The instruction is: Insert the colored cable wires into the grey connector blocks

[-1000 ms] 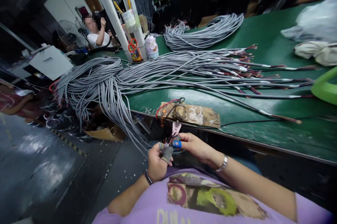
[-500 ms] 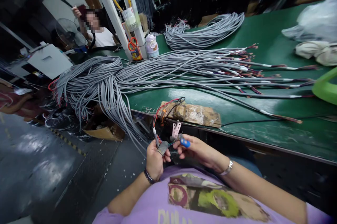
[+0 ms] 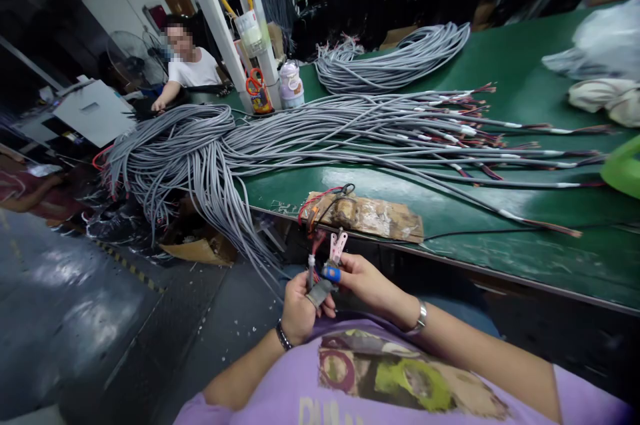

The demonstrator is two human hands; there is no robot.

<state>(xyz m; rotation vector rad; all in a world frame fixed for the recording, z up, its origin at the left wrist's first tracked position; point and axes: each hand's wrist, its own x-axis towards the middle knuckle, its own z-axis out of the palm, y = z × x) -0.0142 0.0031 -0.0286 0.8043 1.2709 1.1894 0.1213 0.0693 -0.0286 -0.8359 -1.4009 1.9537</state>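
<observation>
My left hand (image 3: 299, 310) is closed round the end of a grey cable (image 3: 311, 270) whose coloured wires stick up from my fist; a grey cot covers one fingertip. My right hand (image 3: 367, 280) pinches a small pink tool (image 3: 337, 249) right beside those wire ends, with a blue cot (image 3: 333, 273) on its thumb. Both hands meet close in front of my chest, just below the green table's near edge (image 3: 450, 260). A long bundle of grey cables (image 3: 320, 135) with stripped red ends lies across the table.
A brown taped block (image 3: 370, 215) with red and black wires sits on the table edge above my hands. A second cable coil (image 3: 390, 62) lies farther back, beside a pink jar (image 3: 290, 85) and scissors (image 3: 255, 88). A seated person (image 3: 187, 65) works at far left. White bags (image 3: 600, 72) lie at right.
My hands have drawn closer, the pink tool now touching the wire ends. The person at far left has lowered a raised arm to the bench.
</observation>
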